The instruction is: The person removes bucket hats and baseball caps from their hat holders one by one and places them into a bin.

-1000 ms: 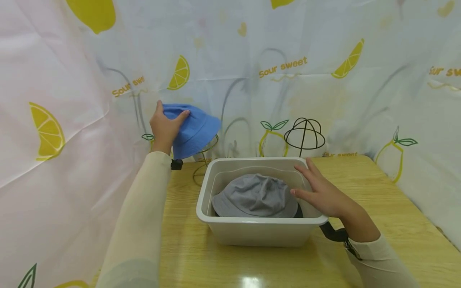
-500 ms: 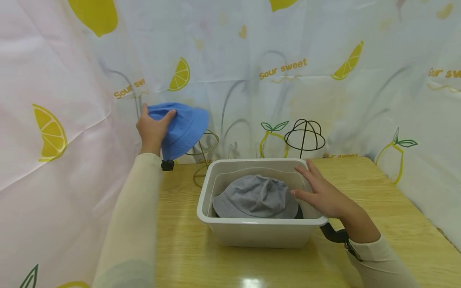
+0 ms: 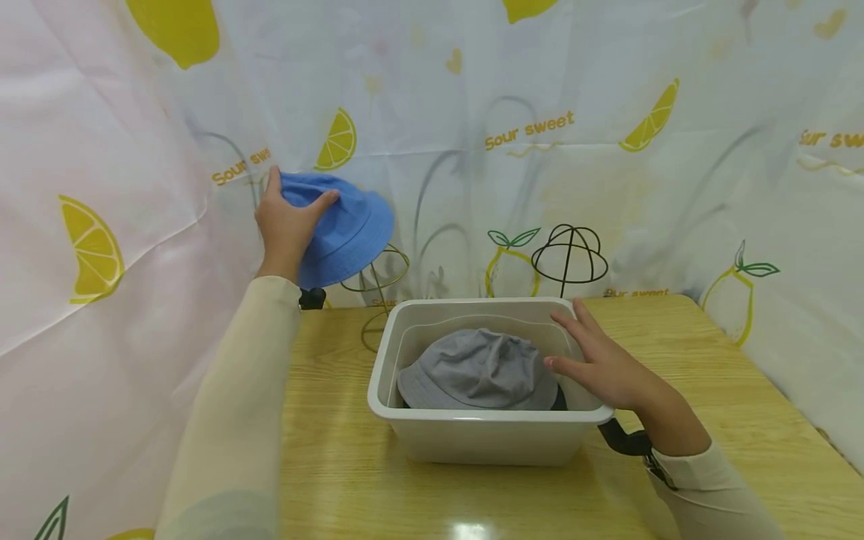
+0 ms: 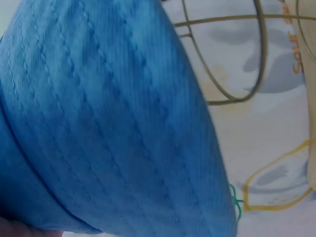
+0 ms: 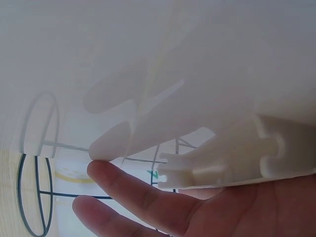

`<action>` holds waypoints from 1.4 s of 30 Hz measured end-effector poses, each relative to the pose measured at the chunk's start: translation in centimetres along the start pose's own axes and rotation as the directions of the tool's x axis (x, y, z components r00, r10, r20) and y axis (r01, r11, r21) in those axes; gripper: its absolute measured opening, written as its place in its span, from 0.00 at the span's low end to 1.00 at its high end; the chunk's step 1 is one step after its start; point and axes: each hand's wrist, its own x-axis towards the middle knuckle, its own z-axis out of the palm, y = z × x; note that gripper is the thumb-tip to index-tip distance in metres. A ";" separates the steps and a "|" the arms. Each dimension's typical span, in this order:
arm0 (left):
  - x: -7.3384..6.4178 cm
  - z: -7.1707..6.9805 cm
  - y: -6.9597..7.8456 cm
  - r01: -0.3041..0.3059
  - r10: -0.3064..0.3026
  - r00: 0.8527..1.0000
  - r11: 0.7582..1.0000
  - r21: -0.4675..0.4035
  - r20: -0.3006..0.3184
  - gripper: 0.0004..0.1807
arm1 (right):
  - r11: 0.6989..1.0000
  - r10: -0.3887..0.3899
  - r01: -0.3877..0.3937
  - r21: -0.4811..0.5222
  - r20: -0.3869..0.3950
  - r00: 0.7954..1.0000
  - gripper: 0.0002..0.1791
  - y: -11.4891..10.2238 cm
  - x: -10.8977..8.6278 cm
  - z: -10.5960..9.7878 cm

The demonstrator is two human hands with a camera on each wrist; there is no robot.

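My left hand [image 3: 286, 229] holds a blue bucket hat [image 3: 347, 229] by its crown, up in the air at the left, with thumb and fingers apart on the fabric. Stitched brim rows of the hat [image 4: 113, 113] fill most of the left wrist view. Beside and partly behind the hat stands a gold wire hat stand [image 3: 376, 279]. My right hand [image 3: 610, 367] rests at the right side of a white plastic bin [image 3: 482, 435], fingers extended. In the right wrist view, the fingers [image 5: 143, 197] lie along the bin's outer wall. A grey bucket hat [image 3: 479, 371] lies inside the bin.
A black wire hat stand [image 3: 570, 259] rises behind the bin. Something dark shows under the grey hat. The wooden table [image 3: 675, 352] meets a lemon-printed curtain [image 3: 432, 97] at the back and left.
My left hand carried the blue hat leftward, then raised it slightly, and more of the gold stand shows. The right hand and bin stay put.
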 end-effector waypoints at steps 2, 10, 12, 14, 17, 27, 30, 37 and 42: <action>-0.1 -0.1 1.0 -0.009 0.009 1.000 1.000 -0.006 0.003 0.69 | 1.000 0.000 0.000 -0.001 0.000 1.000 0.46 0.0 0.0 0.0; -0.6 0.7 4.1 -0.133 0.133 0.991 0.991 -0.024 0.011 0.68 | 1.000 -0.004 0.004 0.005 0.001 1.000 0.46 0.2 0.1 -0.1; -0.8 0.9 4.6 -0.164 0.164 0.986 0.986 -0.017 0.011 0.68 | 1.000 -0.006 0.006 0.008 0.001 1.000 0.46 0.2 0.1 -0.1; -0.9 1.1 5.0 -0.178 0.178 0.984 0.984 -0.009 0.015 0.68 | 1.000 -0.008 0.008 0.007 0.000 1.000 0.46 0.2 0.1 -0.1; -1.3 1.2 5.5 -0.188 0.188 0.982 0.982 -0.004 0.028 0.68 | 1.000 -0.008 0.008 0.006 0.001 1.000 0.46 0.2 0.0 -0.2; -3.1 1.5 7.8 -0.275 0.275 0.959 0.961 -0.008 0.070 0.67 | 1.000 -0.008 0.008 0.005 0.001 1.000 0.46 0.2 0.1 -0.2; -3.6 1.8 8.3 -0.321 0.320 0.944 0.947 0.005 0.076 0.66 | 1.000 -0.008 0.008 0.004 0.002 1.000 0.46 0.2 0.1 -0.2; -4.7 2.5 9.2 -0.385 0.382 0.920 0.923 0.017 0.090 0.65 | 1.000 -0.010 0.010 0.010 0.004 1.000 0.46 0.3 0.1 -0.2; -5.6 2.9 9.7 -0.419 0.416 0.902 0.908 0.002 0.114 0.63 | 1.000 -0.013 0.013 0.008 0.004 1.000 0.46 0.2 0.2 -0.2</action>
